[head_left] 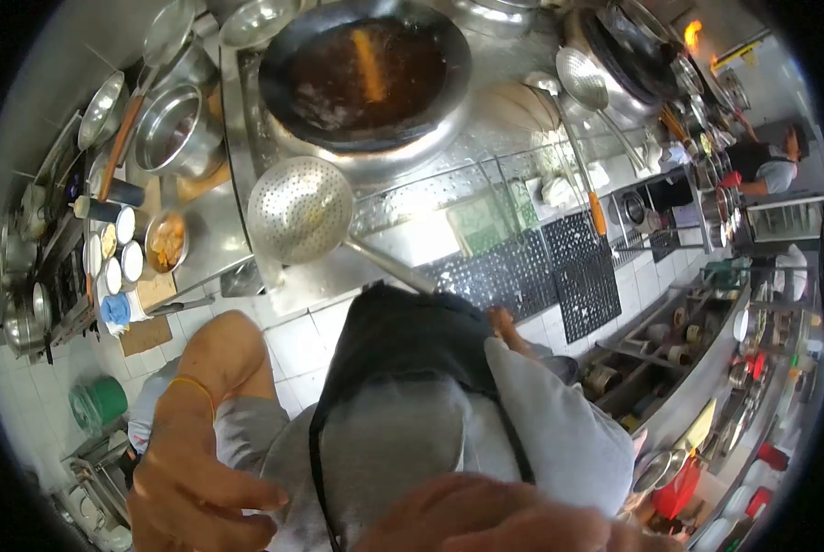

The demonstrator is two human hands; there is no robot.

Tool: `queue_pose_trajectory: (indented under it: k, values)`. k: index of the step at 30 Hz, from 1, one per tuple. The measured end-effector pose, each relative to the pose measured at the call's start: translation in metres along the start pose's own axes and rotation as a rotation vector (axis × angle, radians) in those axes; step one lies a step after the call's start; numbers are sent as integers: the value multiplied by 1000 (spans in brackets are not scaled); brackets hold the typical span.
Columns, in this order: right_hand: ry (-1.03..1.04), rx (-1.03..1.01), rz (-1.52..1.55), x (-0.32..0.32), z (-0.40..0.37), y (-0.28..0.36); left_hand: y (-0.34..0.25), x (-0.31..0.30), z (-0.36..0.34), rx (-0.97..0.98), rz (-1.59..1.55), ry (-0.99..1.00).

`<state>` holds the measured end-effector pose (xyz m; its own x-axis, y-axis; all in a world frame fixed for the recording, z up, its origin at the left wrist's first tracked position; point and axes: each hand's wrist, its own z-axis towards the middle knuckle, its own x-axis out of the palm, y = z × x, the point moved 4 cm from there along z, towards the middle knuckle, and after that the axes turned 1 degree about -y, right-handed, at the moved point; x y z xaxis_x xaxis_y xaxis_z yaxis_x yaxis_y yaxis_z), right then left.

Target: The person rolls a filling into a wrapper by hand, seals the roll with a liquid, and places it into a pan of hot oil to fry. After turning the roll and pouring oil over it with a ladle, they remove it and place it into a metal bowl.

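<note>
My left hand [195, 501] is at the bottom left, close to the camera, its fingers spread and resting against my grey shirt [403, 442]; a yellow band circles its wrist. At the bottom centre my right hand [485, 524] lies near my chest, partly cut off by the frame edge, with nothing seen in it. A black apron [403, 336] hangs down my front. Ahead, a perforated metal skimmer [299, 210] rests on the steel stove edge, its handle running back toward my body. Behind it sits a large wok [366, 74] of dark oil.
Steel pots and bowls [168, 129] and small sauce containers [122, 253] stand left of the wok. A second skimmer [582, 78] with an orange grip lies to the right. Black floor mats [559, 267] cover white tiles. Another person [766, 166] works at the far right. A green bucket [99, 400] stands at the left.
</note>
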<state>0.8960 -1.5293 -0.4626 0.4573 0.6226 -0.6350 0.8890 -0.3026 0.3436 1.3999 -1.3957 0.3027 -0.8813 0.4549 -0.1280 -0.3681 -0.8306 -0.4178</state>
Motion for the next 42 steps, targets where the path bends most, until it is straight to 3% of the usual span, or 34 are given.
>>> queue_pose_trajectory:
  k: [2,5,8,9,10,11,13,14,15,18,21,22,24,26,28,30,31,34,36,39,42]
  values:
    - [-3,4,-9,11,-1,-4,-9,-7,0,-75,-97,20]
    - [-15,-21,-46,44,15,-22,-3,-9,-1,-30,44,-79]
    - [-66,-130,-96,86,44,-52,-12,-16,-5,-204,310,-28]
    - [-85,-187,-210,82,46,-54,-3,-24,-7,-166,618,-102]
    - [-97,-244,-319,85,43,-54,21,-35,-13,-128,924,-171]
    - [-63,-142,-212,92,44,-59,52,-44,-23,-81,1229,-231]
    - [-36,16,-70,59,-3,-14,125,-55,-32,-300,1409,-380]
    - [-28,63,-15,49,-18,5,172,-59,-38,-575,1283,-466]
    - [-13,64,4,48,-20,11,221,-69,-58,-684,1195,-474]
    - [-21,-35,24,68,-6,15,317,-71,-138,-703,1496,-268]
    - [-105,-216,-15,75,10,31,345,-67,-174,-722,1548,-244]
    - [-109,-176,54,76,15,35,346,-66,-170,-714,1559,-210]
    - [-59,166,341,92,38,33,345,-67,-159,-703,1580,-159]
    - [-66,38,495,64,38,58,348,-61,-151,-713,1638,-167]
    - [-266,-148,295,72,83,68,353,-58,-151,-718,1690,-180]
    - [-231,-50,544,27,73,97,356,-63,-154,-648,1722,-177]
    - [-176,15,703,33,105,98,357,-60,-153,-649,1735,-183]
    - [-131,205,1418,-7,101,132,362,-55,-153,-624,1763,-155]
    - [-186,342,1731,-41,94,155,364,-60,-158,-618,1786,-167]
    - [-189,369,1854,-50,127,168,367,-69,-159,-575,1823,-138]
    - [-232,216,1836,-49,162,172,366,-70,-158,-532,1840,-108]
